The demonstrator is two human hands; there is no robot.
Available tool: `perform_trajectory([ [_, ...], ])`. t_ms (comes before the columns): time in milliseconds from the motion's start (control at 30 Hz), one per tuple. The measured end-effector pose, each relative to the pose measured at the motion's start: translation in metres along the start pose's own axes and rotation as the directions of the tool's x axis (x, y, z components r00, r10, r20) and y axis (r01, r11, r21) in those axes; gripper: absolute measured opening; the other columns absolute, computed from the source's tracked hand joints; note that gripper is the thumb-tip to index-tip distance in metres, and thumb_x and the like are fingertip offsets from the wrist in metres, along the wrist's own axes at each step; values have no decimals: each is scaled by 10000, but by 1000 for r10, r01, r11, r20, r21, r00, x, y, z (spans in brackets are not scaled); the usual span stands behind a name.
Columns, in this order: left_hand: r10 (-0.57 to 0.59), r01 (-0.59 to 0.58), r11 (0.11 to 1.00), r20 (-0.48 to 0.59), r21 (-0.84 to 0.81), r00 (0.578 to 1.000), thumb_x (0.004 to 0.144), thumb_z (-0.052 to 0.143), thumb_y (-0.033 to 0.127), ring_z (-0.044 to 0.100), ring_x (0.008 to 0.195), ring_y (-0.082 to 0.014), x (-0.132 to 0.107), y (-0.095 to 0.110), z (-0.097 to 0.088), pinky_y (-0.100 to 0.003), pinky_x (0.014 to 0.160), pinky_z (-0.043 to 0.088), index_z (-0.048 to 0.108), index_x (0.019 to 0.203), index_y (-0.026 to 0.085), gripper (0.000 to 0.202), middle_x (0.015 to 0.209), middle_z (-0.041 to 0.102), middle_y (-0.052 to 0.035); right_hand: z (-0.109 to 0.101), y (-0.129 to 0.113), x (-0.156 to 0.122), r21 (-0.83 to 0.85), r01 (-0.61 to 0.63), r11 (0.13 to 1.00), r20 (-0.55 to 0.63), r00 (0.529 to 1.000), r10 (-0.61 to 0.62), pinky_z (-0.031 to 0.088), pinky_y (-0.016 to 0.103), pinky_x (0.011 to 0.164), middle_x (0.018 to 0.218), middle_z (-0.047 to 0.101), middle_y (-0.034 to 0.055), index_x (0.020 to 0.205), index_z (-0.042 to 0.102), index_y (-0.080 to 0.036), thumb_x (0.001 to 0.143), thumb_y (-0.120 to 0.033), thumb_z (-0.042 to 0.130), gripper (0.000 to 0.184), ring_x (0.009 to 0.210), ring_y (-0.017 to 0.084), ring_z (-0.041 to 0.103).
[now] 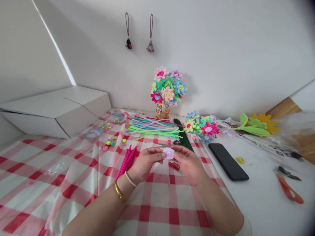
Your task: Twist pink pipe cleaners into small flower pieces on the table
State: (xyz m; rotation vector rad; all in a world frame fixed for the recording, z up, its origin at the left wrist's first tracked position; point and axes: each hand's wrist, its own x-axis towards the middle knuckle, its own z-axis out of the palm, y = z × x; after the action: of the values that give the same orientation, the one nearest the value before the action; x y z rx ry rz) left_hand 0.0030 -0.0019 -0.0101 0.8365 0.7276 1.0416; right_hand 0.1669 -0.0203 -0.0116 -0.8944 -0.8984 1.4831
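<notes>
Both hands meet over the red-and-white checked tablecloth (73,177). My left hand (146,164) and my right hand (188,162) pinch a small pale pink coiled pipe-cleaner piece (168,153) between their fingertips. The left wrist wears a gold bangle and a white band. A bundle of hot pink pipe cleaners (126,160) lies just left of the left hand. A small red object (174,165) lies on the cloth beneath the hands. Scissors (172,143) lie just beyond the fingers.
A pile of pastel pipe cleaners (154,128) and loose pompoms (111,141) lie farther back. A jar bouquet of pipe-cleaner flowers (167,88) stands by the wall, more flowers (203,127) beside it. A black phone (228,161), orange pliers (289,189) and a white box (56,109) flank the space.
</notes>
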Motion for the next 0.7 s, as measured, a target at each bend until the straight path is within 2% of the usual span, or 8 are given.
perform_trajectory([
  [100,-15,14,999,-12,-29,1000,552,777,201,514,599,-90,0,1,1,-231,588,380,681,674,132,170,662,615,-14,0,1,1,-6,7,1000,-6,1000,-7,442,329,795,852,658,20,881,665,-220,646,-215,732,244,820,160,601],
  [233,-6,6,1000,25,-7,1000,597,758,237,493,592,-80,1,2,1,-226,577,361,685,704,120,174,664,604,-18,-1,1,1,-17,5,1000,-6,1000,-5,451,325,764,832,663,20,884,661,-218,650,-221,729,244,794,160,610],
  [433,25,-25,1000,89,-1,996,684,693,296,476,558,-79,2,0,-2,-234,568,348,668,668,118,181,610,573,-9,-1,2,2,-24,31,999,-66,997,-33,454,334,759,807,677,18,856,661,-217,617,-239,748,254,769,159,618],
  [600,-36,36,999,26,2,999,555,782,209,494,573,-88,0,1,0,-234,577,360,683,699,132,190,631,613,-12,-1,1,2,-36,41,999,-92,995,-44,464,326,728,801,676,22,861,658,-215,623,-247,743,255,760,159,615],
  [700,-33,32,999,23,19,999,543,787,213,489,577,-85,1,1,1,-231,580,359,687,690,123,199,644,617,-17,-1,2,1,-49,28,998,-88,996,-32,471,328,691,788,673,26,872,654,-216,623,-252,742,267,746,167,616],
])
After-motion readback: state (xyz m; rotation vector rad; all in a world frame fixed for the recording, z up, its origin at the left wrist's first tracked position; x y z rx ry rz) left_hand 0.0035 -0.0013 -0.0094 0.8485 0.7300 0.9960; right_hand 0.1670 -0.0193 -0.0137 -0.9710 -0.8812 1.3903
